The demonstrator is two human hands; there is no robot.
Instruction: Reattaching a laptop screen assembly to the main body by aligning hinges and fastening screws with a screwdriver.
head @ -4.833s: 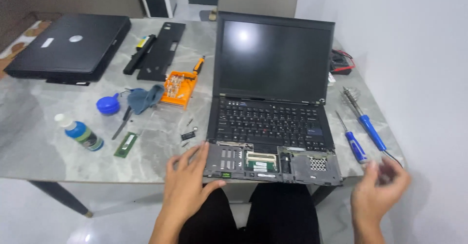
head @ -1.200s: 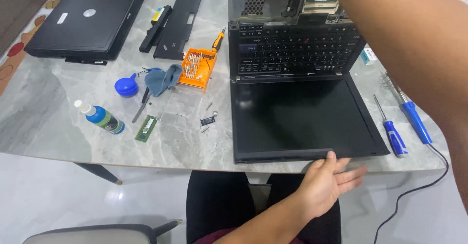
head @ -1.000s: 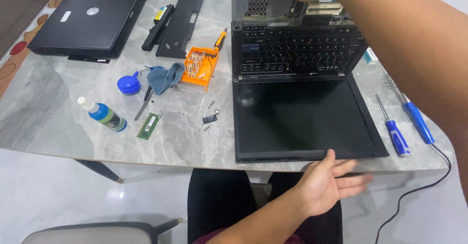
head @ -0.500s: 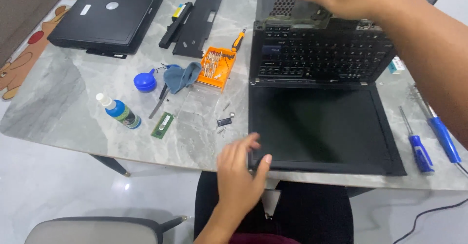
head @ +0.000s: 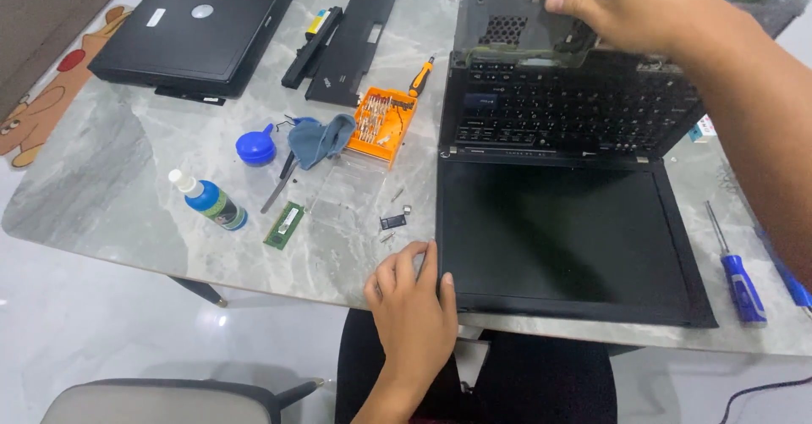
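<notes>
Laptop [head: 567, 178] — black, opened flat and turned about, its matte screen panel lying nearest the person on the surface [head: 110, 178], the keyboard half beyond it. The base's far edge shows bare grey metal frame with a perforated grille.

Left hand [head: 414, 305] — fingers loosely spread, resting flat at the near left corner of the screen panel, thumb against its edge; it grips nothing.

Right hand [head: 630, 5] — curled over the far metal edge of the laptop base, thumb and fingers closed on it.

Surface — grey veined stone, polished, rectangular.

Orange tray [head: 382, 119] — shallow plastic bit case, open, holding rows of small metal bits; an orange-handled driver [head: 420, 75] lies just beside it.

Blue cloth [head: 317, 139] — soft, crumpled, near a round blue blower [head: 255, 146].

Small bottle [head: 210, 200] — blue, white cap, lying on its side; contents cannot be told.

Green memory card [head: 283, 225] — flat, rectangular.

Second laptop [head: 199, 22] — black, closed, far left.

Blue-handled screwdriver [head: 737, 267] — right of the screen.
</notes>
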